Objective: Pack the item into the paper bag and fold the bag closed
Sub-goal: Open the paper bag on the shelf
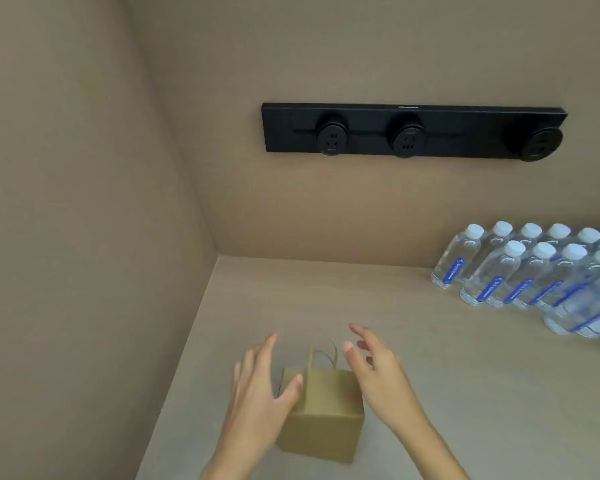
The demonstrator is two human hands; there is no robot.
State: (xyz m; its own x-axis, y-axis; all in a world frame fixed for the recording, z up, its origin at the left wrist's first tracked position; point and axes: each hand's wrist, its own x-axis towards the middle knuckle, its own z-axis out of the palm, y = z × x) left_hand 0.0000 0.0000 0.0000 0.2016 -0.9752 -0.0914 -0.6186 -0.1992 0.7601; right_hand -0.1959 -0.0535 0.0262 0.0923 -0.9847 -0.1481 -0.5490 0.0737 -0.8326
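A small brown paper bag [326,414] with twisted paper handles stands on the beige countertop [465,393] near its front. The bag's top looks folded flat, with the handles sticking up behind it. My left hand [260,386] hovers at the bag's left side, fingers spread, thumb over the top left corner. My right hand [374,368] is held just right of the handles, fingers apart and holding nothing. No item is visible outside the bag, and what is inside is hidden.
Several clear water bottles [520,268] with white caps and blue labels stand in rows at the right back. A black socket rail [413,131] is mounted on the back wall. A side wall [84,237] closes off the left.
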